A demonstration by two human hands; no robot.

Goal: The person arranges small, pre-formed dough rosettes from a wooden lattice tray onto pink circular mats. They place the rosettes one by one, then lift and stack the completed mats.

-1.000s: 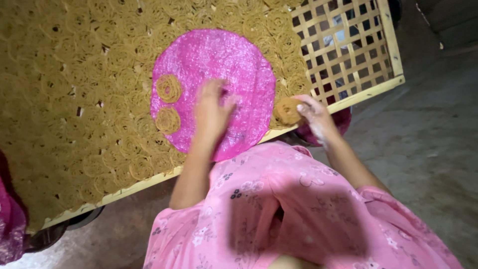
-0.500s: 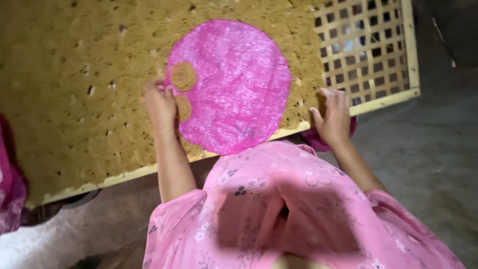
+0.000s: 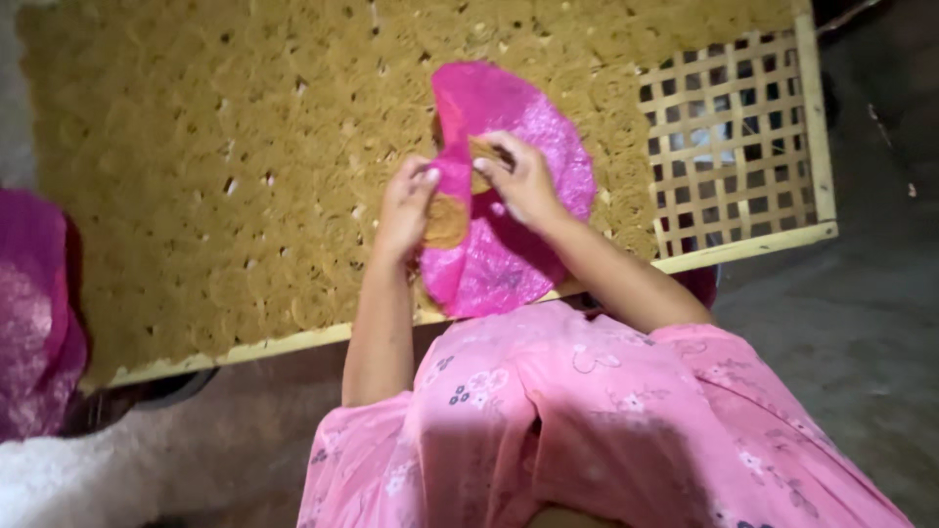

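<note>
A round pink plastic sheet [image 3: 518,244] lies on a bamboo lattice tray [image 3: 743,235], its left edge lifted and folded over. My left hand [image 3: 406,205] pinches that lifted edge, with a tan dough spiral [image 3: 446,223] stuck to the sheet just beside my fingers. My right hand [image 3: 518,176] grips the sheet near a second spiral [image 3: 481,152] higher up. Both hands meet over the sheet's left half.
Rows of tan dough spirals [image 3: 225,166] cover most of the tray; only its right end shows bare lattice [image 3: 734,137]. A pink plastic bundle [image 3: 34,313] sits at the far left. Grey floor [image 3: 841,342] lies to the right. My pink floral dress fills the bottom.
My left hand has lifted and folded the sheet's left edge. My right hand moved from the tray's front edge up onto the sheet. The camera has shifted closer.
</note>
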